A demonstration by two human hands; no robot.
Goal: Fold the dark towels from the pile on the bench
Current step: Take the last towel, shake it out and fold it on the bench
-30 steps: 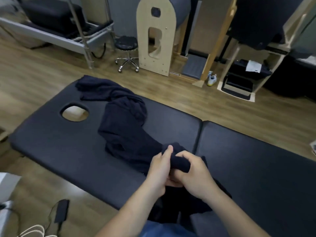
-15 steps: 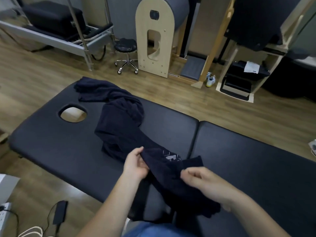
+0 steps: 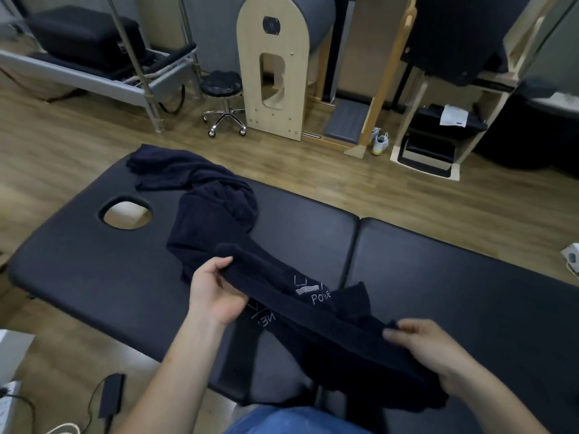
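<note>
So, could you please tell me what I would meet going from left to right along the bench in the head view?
Face hole → left hand → white lettering on the held towel → right hand.

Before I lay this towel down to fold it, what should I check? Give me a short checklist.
1. Left hand grips the towel edge: ok.
2. Right hand pinches the other end: ok.
3. Top edge straight between the hands: ok.
4. Towel free of the pile: cannot tell, they overlap in view.
5. Bare bench on the right to lay it on: ok.
6. Lower part hanging flat: not ok, it is bunched.
</note>
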